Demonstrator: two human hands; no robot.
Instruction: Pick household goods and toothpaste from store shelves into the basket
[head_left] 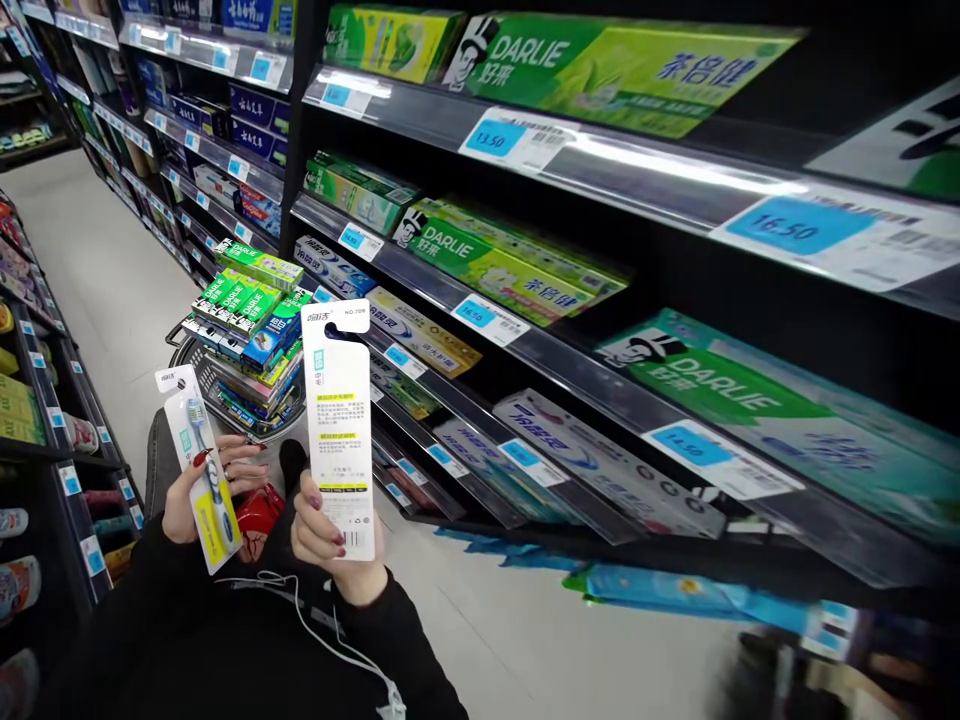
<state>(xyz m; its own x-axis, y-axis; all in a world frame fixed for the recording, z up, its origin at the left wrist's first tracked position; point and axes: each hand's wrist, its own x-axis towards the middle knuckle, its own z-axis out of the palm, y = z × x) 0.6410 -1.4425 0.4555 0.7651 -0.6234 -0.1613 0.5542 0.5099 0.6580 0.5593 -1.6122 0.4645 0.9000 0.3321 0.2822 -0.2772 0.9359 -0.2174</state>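
My left hand [178,508] grips a packaged toothbrush [202,470] at its edge, the thumb over the front and the other fingers stretched behind. Its clear front shows a dark and light brush above a yellow panel. In my right hand [319,525] is a second toothbrush pack [339,420], held upright with its white printed back towards me, so the brush inside is hidden. Just beyond both hands stands a shopping basket [289,428] on the floor. It is heaped with green and blue toothpaste boxes [244,300] and flatter packs underneath.
Shelves of toothpaste boxes [510,260] with blue price tags [480,318] run along my right. Another shelf unit [45,455] lines the left. Blue packs [675,590] and a blurred dark shape [780,665] are low at the right. A white cable [300,600] hangs over my lap.
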